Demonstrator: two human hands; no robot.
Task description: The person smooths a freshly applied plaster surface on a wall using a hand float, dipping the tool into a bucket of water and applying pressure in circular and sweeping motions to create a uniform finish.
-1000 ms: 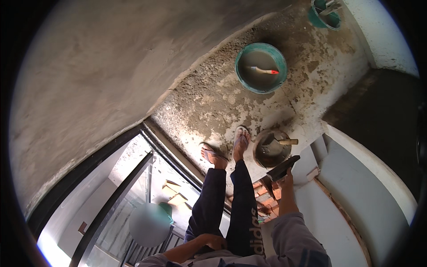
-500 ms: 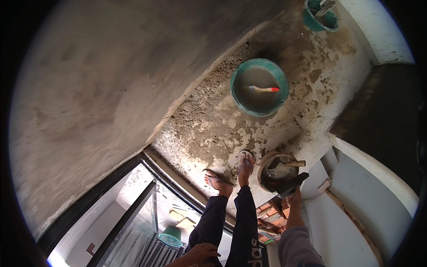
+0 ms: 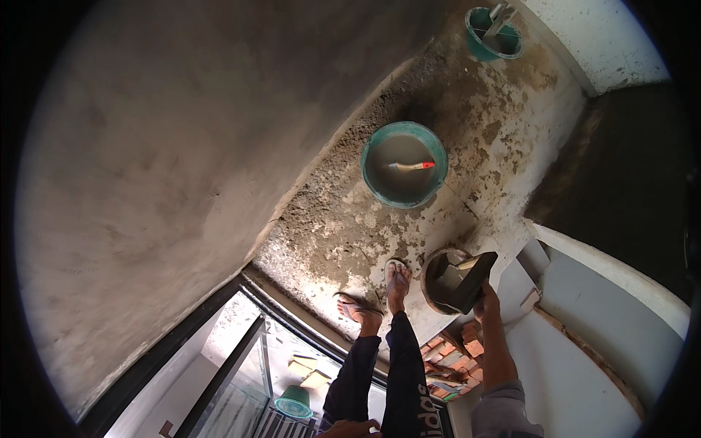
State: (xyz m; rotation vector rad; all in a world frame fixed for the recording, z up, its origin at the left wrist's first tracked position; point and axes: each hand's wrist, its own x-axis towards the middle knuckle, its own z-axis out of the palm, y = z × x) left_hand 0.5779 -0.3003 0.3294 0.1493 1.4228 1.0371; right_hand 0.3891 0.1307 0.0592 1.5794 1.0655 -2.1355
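Note:
My right hand (image 3: pixel 488 302) is closed on a dark, flat-bladed plastering float (image 3: pixel 472 287), held tilted above the right side of a round mortar pan (image 3: pixel 429 283). Behind the float, a light wooden handle (image 3: pixel 466 263) of another tool shows at the pan's far side; the rest of that tool is hidden. At the lower edge my left hand (image 3: pixel 352 429) is against my dark trousers, mostly cut off, so its fingers are hard to read. Further ahead on the floor stands a green basin (image 3: pixel 369 181) of grey liquid, with a red-tipped paintbrush (image 3: pixel 412 166) in it.
A plastered wall (image 3: pixel 161 168) runs along the left. A second green bucket (image 3: pixel 478 47) with tools stands at the far right. Bricks (image 3: pixel 454 361) lie beside my right arm. A framed glass door (image 3: pixel 226 379) and another green bucket (image 3: pixel 293 402) are at the lower left.
My right hand has raised and turned the float, so its broad face now covers more of the pan. My left hand has slipped lower, mostly out of view. The view has shifted slightly.

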